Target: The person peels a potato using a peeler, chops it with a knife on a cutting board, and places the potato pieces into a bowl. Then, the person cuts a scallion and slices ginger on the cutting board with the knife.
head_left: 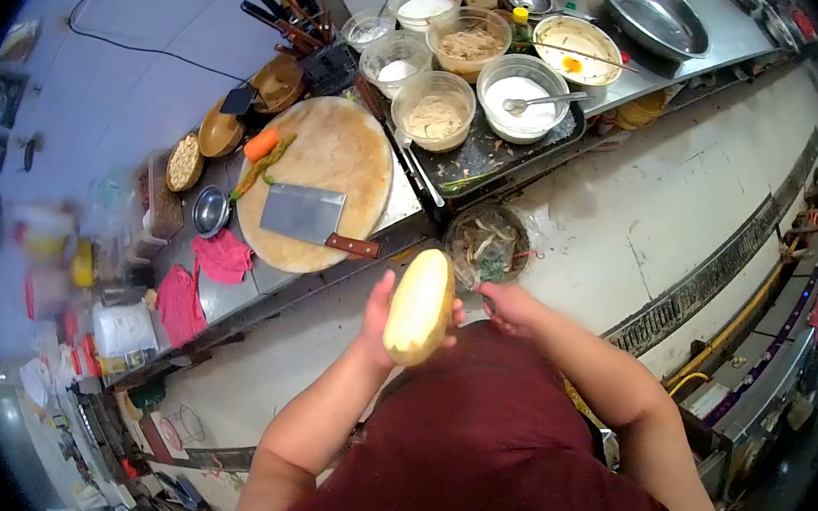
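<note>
My left hand (381,322) is wrapped round a large, oblong, partly peeled potato (419,308), pale yellow with browner skin along its right side. To its right, my right hand (510,308) is closed, apart from the potato. Whatever it grips is too small and hidden to make out. Beyond both hands, a waste bin (485,245) with scraps and peelings stands on the floor. A cleaver (303,214) lies flat on the round chopping board (364,158), its wooden handle toward me. Beside the blade are a carrot (261,144) and green peppers (279,157).
A black tray (456,176) bears several tubs, including a tub of white powder (523,97) with a spoon. Knives (285,12) stand at the wall. A small metal bowl (210,211) and pink cloths (182,305) lie left of the board. A metal basin (653,18) sits far right.
</note>
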{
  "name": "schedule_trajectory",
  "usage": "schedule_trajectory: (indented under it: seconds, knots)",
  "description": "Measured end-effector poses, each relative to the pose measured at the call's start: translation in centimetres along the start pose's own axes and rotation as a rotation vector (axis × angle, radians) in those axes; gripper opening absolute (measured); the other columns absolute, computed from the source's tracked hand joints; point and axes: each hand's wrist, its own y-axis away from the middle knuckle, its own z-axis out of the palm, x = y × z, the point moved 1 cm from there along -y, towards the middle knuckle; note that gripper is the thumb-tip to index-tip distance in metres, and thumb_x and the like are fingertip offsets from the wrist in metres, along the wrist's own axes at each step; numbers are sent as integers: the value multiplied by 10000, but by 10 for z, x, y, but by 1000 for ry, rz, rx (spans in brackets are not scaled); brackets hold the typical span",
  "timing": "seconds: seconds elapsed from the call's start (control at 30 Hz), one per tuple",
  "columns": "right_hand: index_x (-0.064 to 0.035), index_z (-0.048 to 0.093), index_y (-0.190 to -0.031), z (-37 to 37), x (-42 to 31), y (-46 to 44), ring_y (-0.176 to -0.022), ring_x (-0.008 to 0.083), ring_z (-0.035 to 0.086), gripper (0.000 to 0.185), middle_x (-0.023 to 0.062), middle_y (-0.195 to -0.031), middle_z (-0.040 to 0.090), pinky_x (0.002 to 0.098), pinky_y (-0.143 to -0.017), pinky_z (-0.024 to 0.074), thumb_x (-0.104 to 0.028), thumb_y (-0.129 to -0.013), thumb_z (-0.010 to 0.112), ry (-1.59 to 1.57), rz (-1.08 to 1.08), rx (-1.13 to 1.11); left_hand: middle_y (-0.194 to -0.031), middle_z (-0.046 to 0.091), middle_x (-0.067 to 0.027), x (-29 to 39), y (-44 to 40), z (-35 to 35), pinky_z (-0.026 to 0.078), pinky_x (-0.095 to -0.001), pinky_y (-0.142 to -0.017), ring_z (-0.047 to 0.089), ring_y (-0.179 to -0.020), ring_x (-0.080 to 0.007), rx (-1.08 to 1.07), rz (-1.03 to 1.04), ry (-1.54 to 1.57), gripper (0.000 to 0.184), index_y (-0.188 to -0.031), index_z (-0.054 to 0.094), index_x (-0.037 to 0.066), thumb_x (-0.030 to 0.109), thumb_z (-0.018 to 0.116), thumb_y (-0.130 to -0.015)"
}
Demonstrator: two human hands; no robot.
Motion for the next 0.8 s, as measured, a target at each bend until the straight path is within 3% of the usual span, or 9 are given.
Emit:
schedule_trajectory:
  seconds: [0.1,0.13,0.2,0.37,0.6,0.67,0.73,0.77,0.8]
  knots:
    - [-49,634,-736,24,-35,60,-533,267,594,500,130,-624,589,385,-522,478,-508,-919,557,160,-715,499,-1182,616,-192,6,-3,-20,538,-534,-858,622,-1047,-367,-12,32,-18,727,-1330,513,83,654,474,-882]
    - [-49,634,-736,33,-46,87,-533,267,594,500,130,-624,589,385,-522,478,-508,-919,557,155,-717,503,-1165,630,-172,7,-4,-23,547,-516,-838,633,-1030,-341,-40,37,-12,700,-1313,527,87,643,468,-891]
    - [-67,628,-735,50,-66,130,-610,340,638,444,160,-680,637,435,-555,505,-473,-904,571,694,-1070,548,-1150,640,-155,0,-5,-14,555,-509,-798,642,-1007,-320,88,73,-28,678,-1292,541,95,638,467,-894]
    - [-79,620,-737,49,-69,119,-682,392,638,419,177,-735,657,485,-608,508,-460,-899,555,765,-937,596,-1121,653,-126,3,-8,-36,574,-466,-713,656,-961,-269,140,40,-46,634,-1254,568,114,626,472,-892]
    - [-42,667,-780,45,-70,79,-724,419,627,514,222,-769,652,486,-684,501,-517,-907,516,466,-727,446,-1226,532,-189,9,-11,-54,583,-463,-784,537,-1079,-368,-31,-59,237,715,-1319,499,117,630,580,-828]
    - [-12,681,-806,31,-66,56,-684,393,636,561,227,-757,651,455,-653,505,-534,-909,499,391,-712,432,-1211,513,-216,9,-9,-67,584,-468,-787,532,-1080,-359,33,-76,218,711,-1317,503,122,622,598,-820]
    - [14,675,-792,12,-56,33,-605,340,636,591,196,-687,643,433,-626,511,-535,-911,492,491,-368,269,-1189,498,-234,6,-10,-69,585,-482,-796,530,-1076,-368,-23,-93,207,787,-1382,435,111,622,614,-811]
    - [-59,577,-638,9,-39,17,-383,169,415,486,41,-476,477,341,-400,341,-459,-914,560,341,-202,141,-1189,498,-235,2,-11,-66,583,-491,-801,531,-1068,-376,-93,-84,103,835,-1415,388,104,628,618,-806]
    - [-59,577,-638,12,-31,19,-383,169,415,486,41,-476,477,341,-400,341,-459,-914,560,343,-202,141,-1190,497,-236,0,-11,-61,581,-501,-806,532,-1061,-384,-163,-73,0,886,-1447,340,97,634,622,-802]
